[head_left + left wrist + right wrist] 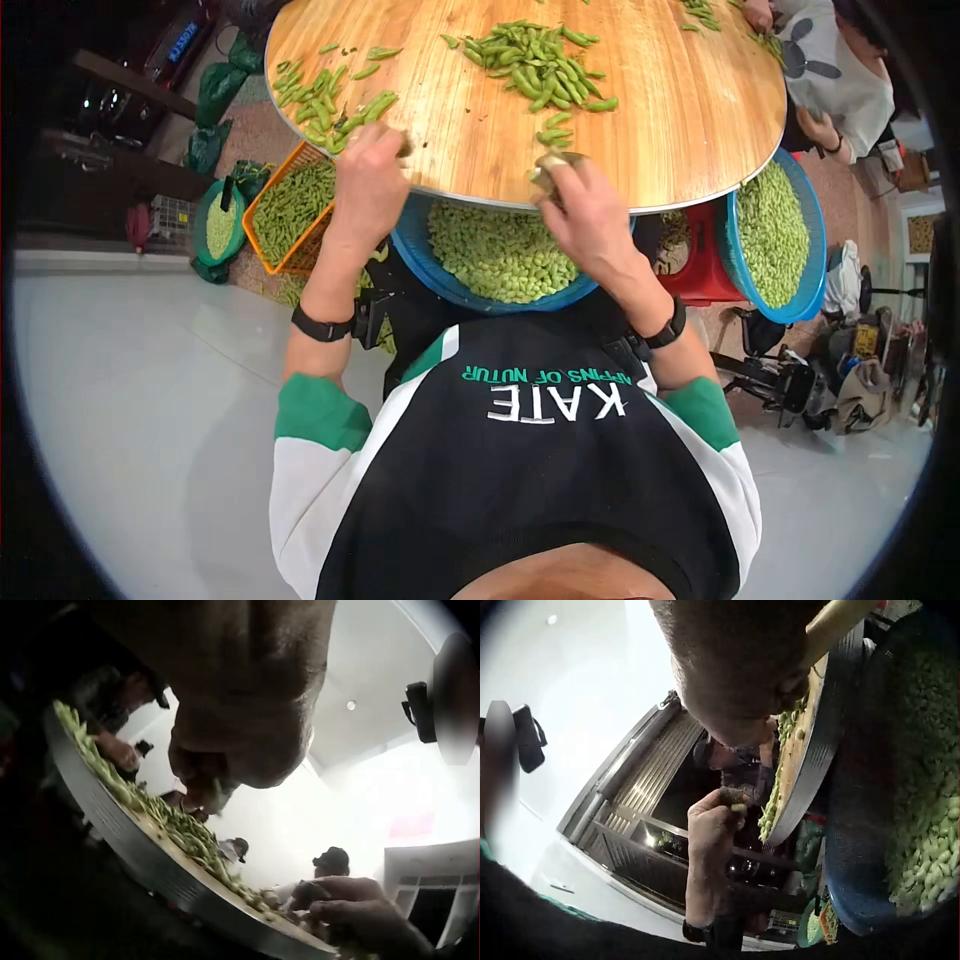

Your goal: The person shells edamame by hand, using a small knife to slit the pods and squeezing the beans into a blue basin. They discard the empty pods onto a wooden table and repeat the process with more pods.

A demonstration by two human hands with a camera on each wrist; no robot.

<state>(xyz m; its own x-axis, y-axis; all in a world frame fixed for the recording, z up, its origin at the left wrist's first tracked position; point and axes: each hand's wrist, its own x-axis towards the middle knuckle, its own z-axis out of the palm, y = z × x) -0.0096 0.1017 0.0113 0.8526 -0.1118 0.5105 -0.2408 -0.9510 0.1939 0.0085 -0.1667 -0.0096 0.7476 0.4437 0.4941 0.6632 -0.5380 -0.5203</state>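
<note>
My left hand (372, 185) is raised at the near left edge of the round wooden table (440, 150). Between its curled thumb and fingers it pinches a green soybean pod (739, 807), mostly hidden by the fingers. My right hand (585, 210) hangs over the table's near rim with fingers curled. It pinches a blurred dark-and-pale piece (543, 174), seemingly a soybean pod. Under the rim, in front of my body, a blue basket (410, 245) holds shelled green beans (500, 255). Unshelled pods (535, 65) lie in a heap mid-table, with another heap (315, 100) by my left hand.
An orange crate (252, 240) of pods and a green basin (238, 235) of beans stand at left. Another blue basket (815, 250) of beans is at right beside a red stool (705, 265). Another person (835, 80) works at the table's far right.
</note>
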